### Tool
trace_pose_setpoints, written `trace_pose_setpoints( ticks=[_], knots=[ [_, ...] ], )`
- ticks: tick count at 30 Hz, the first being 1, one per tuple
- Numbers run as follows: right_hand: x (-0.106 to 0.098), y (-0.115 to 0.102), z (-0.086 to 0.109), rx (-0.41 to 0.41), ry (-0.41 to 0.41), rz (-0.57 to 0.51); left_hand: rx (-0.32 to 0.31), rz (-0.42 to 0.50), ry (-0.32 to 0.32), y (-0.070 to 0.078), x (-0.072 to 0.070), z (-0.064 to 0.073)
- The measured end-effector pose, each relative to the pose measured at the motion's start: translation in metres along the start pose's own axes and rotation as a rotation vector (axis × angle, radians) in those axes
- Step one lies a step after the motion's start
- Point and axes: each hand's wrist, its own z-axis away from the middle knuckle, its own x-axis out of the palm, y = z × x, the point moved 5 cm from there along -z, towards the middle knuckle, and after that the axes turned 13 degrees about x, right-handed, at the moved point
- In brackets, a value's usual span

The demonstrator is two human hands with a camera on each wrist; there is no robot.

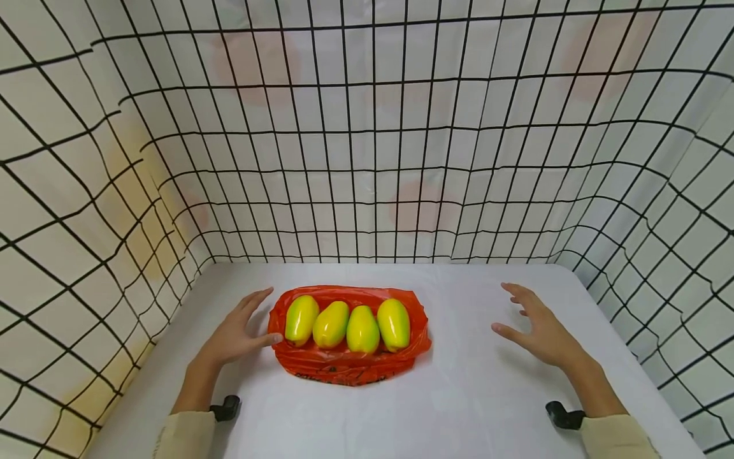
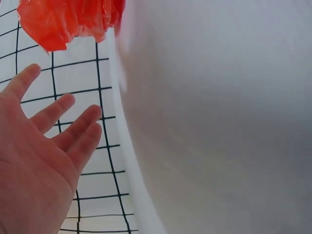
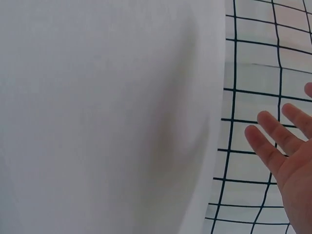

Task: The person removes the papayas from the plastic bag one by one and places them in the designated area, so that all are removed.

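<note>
— Fingers (image 2: 53, 113) first: what does my remote feed give for the left hand (image 1: 237, 331)?

— I see them spread and relaxed, grasping nothing. The thumb reaches the left edge of the red plastic bag (image 1: 351, 375), but from here I cannot tell whether it touches or only hovers over it.

— And the right hand (image 1: 539, 331)?

— I read it as released too: its fingers (image 3: 265, 148) are loosely extended, holding nothing, well apart from the bag and over the white table (image 1: 459, 408).

— Where are the yellow-green fruits (image 1: 362, 329)?

— I count 4, side by side in 1 row on the bag, nearer the left hand than the right. The crumpled rim surrounds them; my guess is that it keeps them together and stops them rolling. With the hands this wide, I get all 4 in plain sight. I'd judge the black devices (image 1: 225, 408) sit at the wrists so that each camera faces its palm.

— Any brand or writing?

— I make out dark printing (image 1: 329, 369) along the bag's near side, but creases leave it unreadable to me. I find no sticker on the fruits and no legible brand on the devices.
</note>
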Motion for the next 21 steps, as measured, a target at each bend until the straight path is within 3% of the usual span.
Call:
trace_pose_setpoints(
  ticks=[21],
  knots=[
    [0.031,-0.027,-0.006,-0.004,-0.016,-0.048,0.001,0.126,-0.017,0.009,0.016,-0.009]
  ],
)
